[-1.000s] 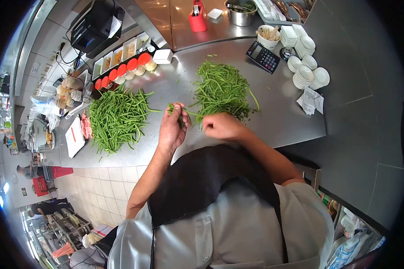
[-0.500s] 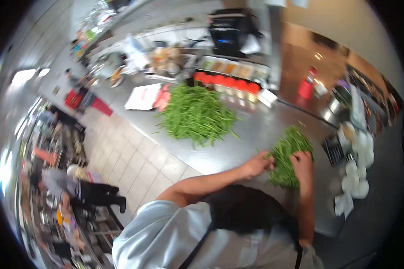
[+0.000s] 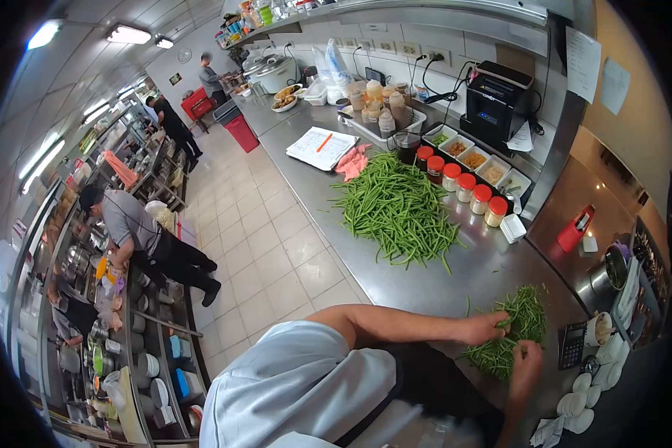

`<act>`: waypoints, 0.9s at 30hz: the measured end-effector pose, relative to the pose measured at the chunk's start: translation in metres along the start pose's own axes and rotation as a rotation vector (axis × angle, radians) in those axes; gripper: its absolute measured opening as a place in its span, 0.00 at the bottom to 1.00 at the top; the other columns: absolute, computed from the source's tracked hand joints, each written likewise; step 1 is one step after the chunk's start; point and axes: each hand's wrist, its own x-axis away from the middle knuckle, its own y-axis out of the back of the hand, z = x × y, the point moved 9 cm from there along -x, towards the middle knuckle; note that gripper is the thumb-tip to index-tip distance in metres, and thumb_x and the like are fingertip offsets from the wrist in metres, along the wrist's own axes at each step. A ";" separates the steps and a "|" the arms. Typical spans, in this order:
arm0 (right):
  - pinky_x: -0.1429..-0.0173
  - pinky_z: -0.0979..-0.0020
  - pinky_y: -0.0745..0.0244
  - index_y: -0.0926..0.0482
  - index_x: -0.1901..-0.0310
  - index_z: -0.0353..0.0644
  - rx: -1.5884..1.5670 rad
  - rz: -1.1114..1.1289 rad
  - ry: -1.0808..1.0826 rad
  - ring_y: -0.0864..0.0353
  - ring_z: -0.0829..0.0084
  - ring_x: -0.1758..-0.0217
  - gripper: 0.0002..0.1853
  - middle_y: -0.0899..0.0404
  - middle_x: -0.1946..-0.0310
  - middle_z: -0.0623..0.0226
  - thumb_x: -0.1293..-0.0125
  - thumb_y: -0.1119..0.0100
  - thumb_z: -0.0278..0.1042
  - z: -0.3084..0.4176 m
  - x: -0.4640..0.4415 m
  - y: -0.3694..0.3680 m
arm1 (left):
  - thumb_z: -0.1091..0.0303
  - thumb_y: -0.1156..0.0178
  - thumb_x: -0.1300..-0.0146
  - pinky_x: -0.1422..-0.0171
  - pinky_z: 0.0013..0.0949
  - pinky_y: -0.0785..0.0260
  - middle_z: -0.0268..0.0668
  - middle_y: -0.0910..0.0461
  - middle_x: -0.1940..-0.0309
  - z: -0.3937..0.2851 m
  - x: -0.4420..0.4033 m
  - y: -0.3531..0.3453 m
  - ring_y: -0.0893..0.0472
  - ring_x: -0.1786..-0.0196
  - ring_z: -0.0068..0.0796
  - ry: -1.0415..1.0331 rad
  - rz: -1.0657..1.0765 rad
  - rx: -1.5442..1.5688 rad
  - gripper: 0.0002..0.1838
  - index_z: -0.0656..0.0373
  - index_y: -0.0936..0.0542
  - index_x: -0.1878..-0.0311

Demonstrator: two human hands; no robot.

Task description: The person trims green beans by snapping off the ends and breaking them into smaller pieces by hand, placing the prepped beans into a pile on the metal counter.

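A smaller heap of green beans (image 3: 521, 313) lies on the steel counter at the right. Over its left edge is my left hand (image 3: 488, 327), fingers pinched, with a bit of green bean showing at the tips. My right hand (image 3: 526, 361) is close beside it over the heap's lower part, thumb and fingers pressed together; whatever they hold is too small to make out. Further up the counter rests a much larger pile of green beans (image 3: 399, 209).
Red-lidded jars (image 3: 465, 187) and topping tubs (image 3: 473, 160) line the wall behind the large pile. A notebook (image 3: 322, 147) with an orange pen lies beyond. Near my right are a calculator (image 3: 572, 346) and stacked white dishes (image 3: 573, 403). A co-worker (image 3: 138, 231) bends at the left shelves.
My head view has swung left, so things sit further right and lower, and the blur is gone. My right hand has come off the heap's right side, nearer my left hand.
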 end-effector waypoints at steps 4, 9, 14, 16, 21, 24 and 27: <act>0.45 0.57 0.22 0.15 0.49 0.33 -0.114 0.095 -0.006 0.16 0.51 0.51 0.11 0.16 0.56 0.52 0.32 0.37 0.19 0.048 0.009 0.002 | 0.67 0.33 0.31 0.47 0.54 0.24 0.50 0.15 0.58 -0.007 0.005 -0.030 0.14 0.55 0.56 0.062 0.233 -0.314 0.16 0.63 0.22 0.45; 0.41 0.61 0.22 0.18 0.43 0.30 -0.187 0.170 0.016 0.15 0.59 0.47 0.13 0.16 0.52 0.51 0.24 0.46 0.21 0.027 0.017 -0.025 | 0.65 0.32 0.34 0.49 0.54 0.24 0.53 0.14 0.62 -0.029 0.018 -0.012 0.13 0.53 0.57 0.215 0.193 -0.371 0.13 0.63 0.18 0.52; 0.42 0.62 0.21 0.19 0.42 0.29 -0.188 0.175 -0.099 0.15 0.62 0.49 0.12 0.16 0.53 0.53 0.22 0.44 0.23 0.027 0.015 -0.021 | 0.65 0.32 0.36 0.48 0.56 0.23 0.52 0.13 0.61 -0.041 0.029 0.009 0.13 0.51 0.57 0.216 0.079 -0.498 0.12 0.61 0.17 0.54; 0.42 0.62 0.21 0.18 0.44 0.30 -0.216 0.174 -0.145 0.15 0.61 0.49 0.11 0.16 0.53 0.53 0.22 0.42 0.23 0.023 0.013 -0.023 | 0.65 0.32 0.36 0.48 0.56 0.22 0.52 0.13 0.60 -0.045 0.032 0.015 0.13 0.51 0.58 0.222 0.033 -0.527 0.12 0.60 0.17 0.53; 0.46 0.57 0.20 0.16 0.50 0.31 -0.154 0.048 0.102 0.15 0.52 0.55 0.08 0.17 0.57 0.49 0.27 0.41 0.21 0.015 0.009 -0.030 | 0.68 0.32 0.40 0.47 0.58 0.22 0.52 0.14 0.58 -0.031 0.030 0.021 0.14 0.50 0.60 0.080 -0.078 -0.625 0.11 0.57 0.15 0.54; 0.49 0.57 0.22 0.17 0.52 0.33 -0.122 0.062 0.110 0.17 0.49 0.56 0.07 0.18 0.60 0.46 0.27 0.40 0.24 0.021 0.008 -0.033 | 0.69 0.32 0.40 0.47 0.57 0.22 0.54 0.14 0.57 -0.022 0.032 0.032 0.15 0.50 0.61 0.076 -0.092 -0.659 0.11 0.58 0.15 0.54; 0.52 0.59 0.21 0.17 0.53 0.36 -0.124 0.092 -0.034 0.16 0.51 0.60 0.06 0.17 0.60 0.49 0.29 0.37 0.24 0.047 0.010 -0.019 | 0.70 0.31 0.38 0.44 0.57 0.23 0.55 0.14 0.53 -0.026 0.035 0.034 0.16 0.47 0.62 0.047 -0.084 -0.679 0.15 0.59 0.15 0.47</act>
